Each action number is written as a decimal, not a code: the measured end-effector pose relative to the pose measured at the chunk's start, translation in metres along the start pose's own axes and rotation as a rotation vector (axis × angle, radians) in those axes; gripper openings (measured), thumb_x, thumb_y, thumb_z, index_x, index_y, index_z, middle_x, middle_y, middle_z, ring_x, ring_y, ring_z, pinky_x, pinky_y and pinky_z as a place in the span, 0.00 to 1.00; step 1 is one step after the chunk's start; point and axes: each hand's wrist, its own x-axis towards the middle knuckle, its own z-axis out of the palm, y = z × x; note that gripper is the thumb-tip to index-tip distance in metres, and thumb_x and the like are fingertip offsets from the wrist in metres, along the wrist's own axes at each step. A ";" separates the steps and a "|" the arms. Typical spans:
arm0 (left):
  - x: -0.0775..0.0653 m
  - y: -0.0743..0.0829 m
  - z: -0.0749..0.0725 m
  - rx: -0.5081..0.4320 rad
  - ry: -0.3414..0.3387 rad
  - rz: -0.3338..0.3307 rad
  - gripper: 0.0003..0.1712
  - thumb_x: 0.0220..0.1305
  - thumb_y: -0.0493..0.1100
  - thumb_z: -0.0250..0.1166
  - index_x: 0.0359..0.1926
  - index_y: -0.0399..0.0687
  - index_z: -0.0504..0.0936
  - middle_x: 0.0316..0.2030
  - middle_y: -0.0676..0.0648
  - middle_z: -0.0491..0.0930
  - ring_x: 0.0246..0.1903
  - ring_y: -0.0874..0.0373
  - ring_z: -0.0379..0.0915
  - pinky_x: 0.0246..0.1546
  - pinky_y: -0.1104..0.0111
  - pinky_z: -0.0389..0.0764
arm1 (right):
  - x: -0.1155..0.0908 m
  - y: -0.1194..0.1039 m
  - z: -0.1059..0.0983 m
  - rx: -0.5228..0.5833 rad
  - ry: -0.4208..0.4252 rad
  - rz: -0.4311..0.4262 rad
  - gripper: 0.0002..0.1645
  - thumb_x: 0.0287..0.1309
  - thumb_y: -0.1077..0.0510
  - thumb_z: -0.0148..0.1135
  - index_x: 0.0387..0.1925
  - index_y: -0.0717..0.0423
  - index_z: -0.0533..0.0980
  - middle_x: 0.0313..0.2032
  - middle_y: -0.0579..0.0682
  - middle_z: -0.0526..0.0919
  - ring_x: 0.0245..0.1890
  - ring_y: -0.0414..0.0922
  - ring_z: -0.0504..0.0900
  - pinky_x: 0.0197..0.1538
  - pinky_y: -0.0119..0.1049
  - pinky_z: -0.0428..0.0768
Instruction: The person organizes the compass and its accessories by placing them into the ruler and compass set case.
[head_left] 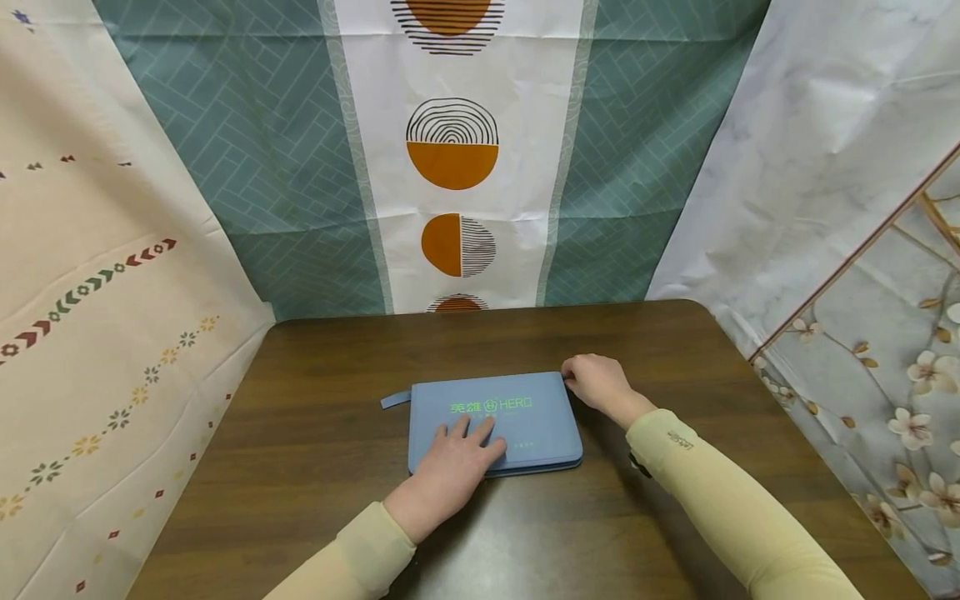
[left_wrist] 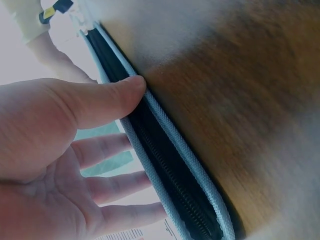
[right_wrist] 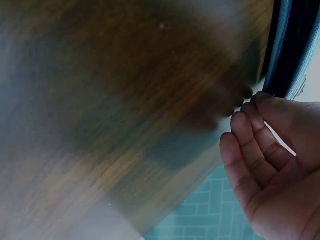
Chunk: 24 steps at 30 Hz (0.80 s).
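Observation:
A blue zippered case (head_left: pixel 525 421) with green "HERO" lettering lies flat on the brown wooden table. My left hand (head_left: pixel 453 462) rests on its front left part, fingers spread over the cover. In the left wrist view, the left thumb (left_wrist: pixel 112 100) lies across the dark zipper edge (left_wrist: pixel 170 170), with the other fingers straight along the cover. At the back right corner of the case is my right hand (head_left: pixel 600 385). Its thumb and index fingertips (right_wrist: pixel 262 97) pinch together right at the zipper edge, seemingly on the zipper pull, which they hide.
A blue strap tab (head_left: pixel 396 400) sticks out from the case's left side. The wooden table (head_left: pixel 315 500) ends at the back against a green and white patterned curtain (head_left: pixel 300 167). Patterned cloths hang on the left (head_left: pixel 112 333) and right (head_left: pixel 810 125).

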 end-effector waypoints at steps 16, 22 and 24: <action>-0.002 -0.003 -0.003 -0.022 0.004 0.012 0.23 0.68 0.38 0.79 0.60 0.55 0.81 0.70 0.40 0.78 0.63 0.34 0.79 0.51 0.40 0.85 | -0.016 -0.002 0.001 -0.030 0.062 -0.053 0.11 0.66 0.66 0.72 0.30 0.48 0.83 0.30 0.45 0.83 0.28 0.46 0.81 0.35 0.52 0.83; -0.003 -0.002 -0.004 -0.040 -0.016 0.005 0.23 0.70 0.37 0.77 0.60 0.55 0.80 0.71 0.40 0.77 0.64 0.33 0.78 0.51 0.39 0.85 | -0.019 -0.005 0.000 -0.043 0.090 -0.050 0.12 0.66 0.66 0.72 0.29 0.49 0.82 0.29 0.45 0.82 0.28 0.46 0.80 0.33 0.50 0.82; -0.003 -0.002 -0.004 -0.051 -0.022 0.002 0.22 0.71 0.36 0.76 0.60 0.55 0.80 0.71 0.40 0.77 0.64 0.33 0.78 0.52 0.39 0.84 | -0.020 -0.005 0.000 -0.053 0.101 -0.046 0.10 0.65 0.66 0.72 0.31 0.49 0.84 0.31 0.46 0.84 0.30 0.47 0.84 0.34 0.51 0.84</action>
